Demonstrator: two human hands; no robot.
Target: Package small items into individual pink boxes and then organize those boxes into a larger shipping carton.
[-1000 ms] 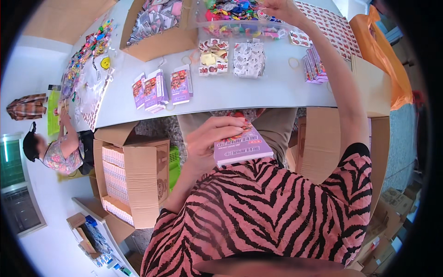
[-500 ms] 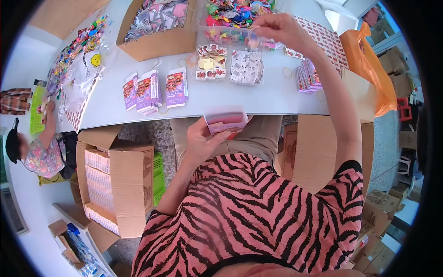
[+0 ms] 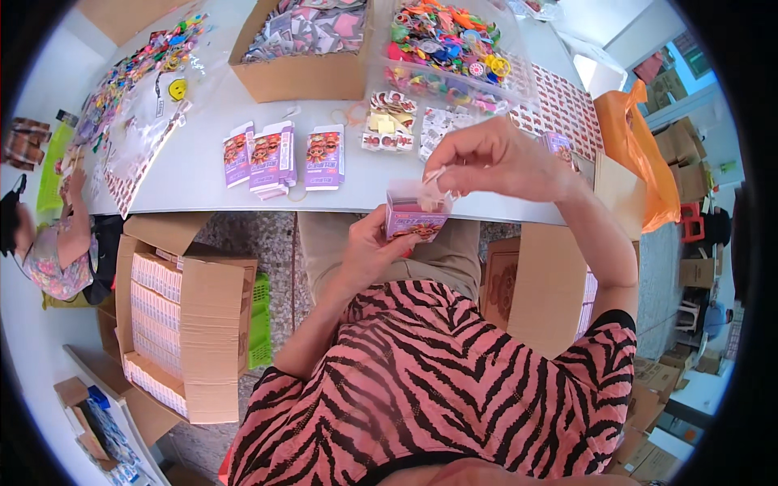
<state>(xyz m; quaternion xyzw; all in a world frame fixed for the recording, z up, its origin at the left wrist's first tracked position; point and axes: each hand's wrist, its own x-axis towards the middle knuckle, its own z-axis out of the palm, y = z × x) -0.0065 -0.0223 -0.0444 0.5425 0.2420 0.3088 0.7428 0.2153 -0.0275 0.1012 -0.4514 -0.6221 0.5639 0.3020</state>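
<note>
My left hand is wrapped round a small purple printed carton, its opening facing up at the table's near edge. Just over that opening, the fingertips of my right hand pinch a small pale piece; its kind is too small and blurred to tell. On the table beyond lie a stack of picture cards and a bundle of white printed packets, the latter partly behind my right hand. More purple cartons lie to the left.
A cardboard box of small packets and a clear plastic bin of colourful toys stand farther back. Sticker sheets and an orange bag are at right. Full cartons fill a box at lower left; a co-worker sits far left.
My right hand has come down from the toy bin to the carton's opening, bringing the small piece. The carton, still in my left hand, has tipped so more of its printed side shows.
</note>
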